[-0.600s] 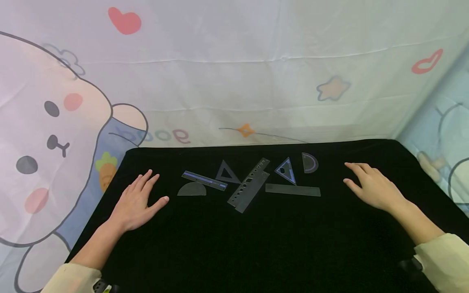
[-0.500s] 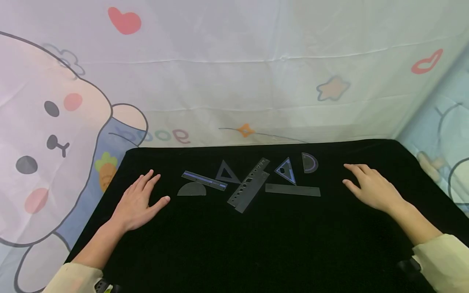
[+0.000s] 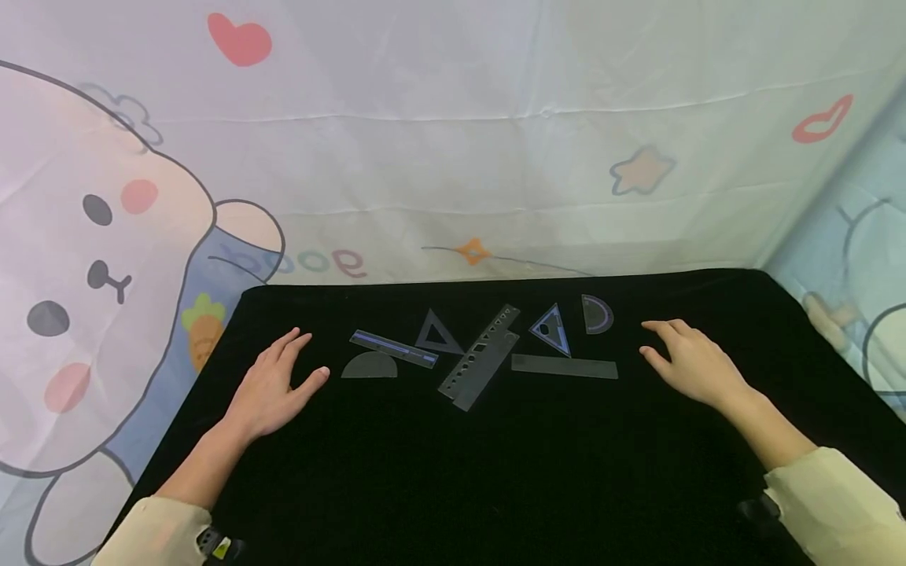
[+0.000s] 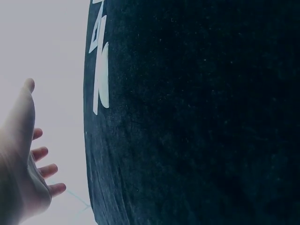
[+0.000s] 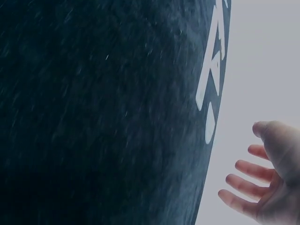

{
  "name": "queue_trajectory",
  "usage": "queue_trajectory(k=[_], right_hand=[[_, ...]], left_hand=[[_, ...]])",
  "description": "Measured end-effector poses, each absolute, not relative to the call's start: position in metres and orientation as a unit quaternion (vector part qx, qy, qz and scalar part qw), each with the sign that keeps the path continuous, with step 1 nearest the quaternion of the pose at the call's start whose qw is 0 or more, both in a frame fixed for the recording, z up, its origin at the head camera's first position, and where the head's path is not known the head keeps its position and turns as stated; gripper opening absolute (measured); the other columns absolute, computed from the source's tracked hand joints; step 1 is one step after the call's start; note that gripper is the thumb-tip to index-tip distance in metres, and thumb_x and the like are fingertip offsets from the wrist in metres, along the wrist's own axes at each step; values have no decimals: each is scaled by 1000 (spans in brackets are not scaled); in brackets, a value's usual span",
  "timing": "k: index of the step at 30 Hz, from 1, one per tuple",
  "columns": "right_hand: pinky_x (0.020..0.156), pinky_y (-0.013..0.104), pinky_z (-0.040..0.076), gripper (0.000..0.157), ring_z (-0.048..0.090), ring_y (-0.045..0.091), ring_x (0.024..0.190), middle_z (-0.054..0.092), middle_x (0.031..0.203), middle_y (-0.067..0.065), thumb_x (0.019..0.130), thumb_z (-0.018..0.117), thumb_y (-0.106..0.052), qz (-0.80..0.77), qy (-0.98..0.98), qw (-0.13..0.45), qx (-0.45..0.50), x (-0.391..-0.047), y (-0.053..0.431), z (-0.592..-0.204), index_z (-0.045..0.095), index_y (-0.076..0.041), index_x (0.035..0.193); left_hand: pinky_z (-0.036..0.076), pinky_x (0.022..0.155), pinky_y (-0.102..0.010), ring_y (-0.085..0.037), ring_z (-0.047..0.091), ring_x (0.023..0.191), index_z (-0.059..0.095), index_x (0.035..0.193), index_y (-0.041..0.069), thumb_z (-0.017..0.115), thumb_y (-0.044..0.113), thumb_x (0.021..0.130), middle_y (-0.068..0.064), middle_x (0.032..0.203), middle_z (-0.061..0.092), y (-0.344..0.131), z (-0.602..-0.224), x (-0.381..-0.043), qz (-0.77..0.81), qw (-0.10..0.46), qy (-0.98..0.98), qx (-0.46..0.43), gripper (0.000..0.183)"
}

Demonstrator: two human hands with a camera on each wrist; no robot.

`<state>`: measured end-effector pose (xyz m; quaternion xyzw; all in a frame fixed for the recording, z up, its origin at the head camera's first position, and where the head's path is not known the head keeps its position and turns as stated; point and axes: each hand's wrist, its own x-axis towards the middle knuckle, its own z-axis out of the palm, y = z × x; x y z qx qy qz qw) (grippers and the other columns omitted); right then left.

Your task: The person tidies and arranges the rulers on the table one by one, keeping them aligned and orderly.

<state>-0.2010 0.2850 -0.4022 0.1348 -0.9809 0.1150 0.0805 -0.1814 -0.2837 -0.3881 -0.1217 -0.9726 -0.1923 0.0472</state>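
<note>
My left hand (image 3: 272,389) hovers with fingers spread, left of a plain grey protractor (image 3: 370,365) and a ruler with a blue stripe (image 3: 393,349). On the other side my right hand (image 3: 697,362) is also held out, bare of any object. It is nearest to a protractor with a purple arc (image 3: 601,317) and a clear straight ruler (image 3: 565,367). Between them lie a grey set square (image 3: 442,347), a blue-edged set square (image 3: 564,336), and a ruler with cut-out shapes (image 3: 504,316) overlapping a plain strip (image 3: 484,373). Both wrist views show the fingers apart.
A black cloth (image 3: 453,487) covers the table, and the drawing tools lie toward its back edge. Behind stands a pale printed curtain (image 3: 425,157) with cartoon figures. A black strap device (image 3: 215,542) sits at the left sleeve.
My right hand has moved inward, to the left, toward the drawing tools. My left hand has shifted slightly to the right. The tools lie as before.
</note>
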Motion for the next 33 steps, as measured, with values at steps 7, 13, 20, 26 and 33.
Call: queue_trajectory(k=[7, 13, 20, 26, 33], right_hand=[[72, 51, 50, 43, 58, 40, 94, 52, 118, 29, 92, 54, -24, 130, -977, 87, 148, -205, 266, -402, 48, 0, 127], [69, 48, 52, 41, 59, 36, 92, 55, 116, 26, 91, 54, -23, 157, -969, 99, 160, -210, 252, -403, 50, 0, 125], [70, 47, 53, 38, 61, 35, 94, 58, 112, 23, 92, 55, -21, 194, -961, 104, 168, -218, 236, -406, 52, -1, 123], [71, 47, 53, 35, 64, 33, 91, 61, 108, 21, 91, 56, -18, 223, -955, 105, 168, -223, 224, -410, 54, 1, 121], [73, 47, 53, 35, 65, 32, 89, 64, 106, 19, 91, 55, -17, 250, -950, 100, 156, -228, 213, -415, 54, 1, 121]], left_hand=[[23, 101, -64, -48, 24, 130, 30, 141, 4, 43, 46, 94, -23, 148, 21, -286, -391, -187, -230, 52, -966, -110, 64], [24, 101, -63, -46, 23, 130, 32, 140, 2, 42, 43, 95, -23, 147, 21, -289, -393, -190, -260, 52, -959, -100, 62], [22, 102, -63, -45, 22, 132, 28, 142, 3, 40, 44, 95, -24, 147, 19, -294, -395, -196, -298, 36, -950, -81, 63], [29, 98, -61, -45, 27, 129, 23, 144, 6, 39, 46, 95, -25, 146, 20, -298, -400, -196, -323, 28, -944, -58, 65], [36, 92, -58, -43, 31, 126, 25, 143, 6, 37, 48, 95, -26, 143, 25, -299, -407, -198, -332, 33, -942, -33, 66]])
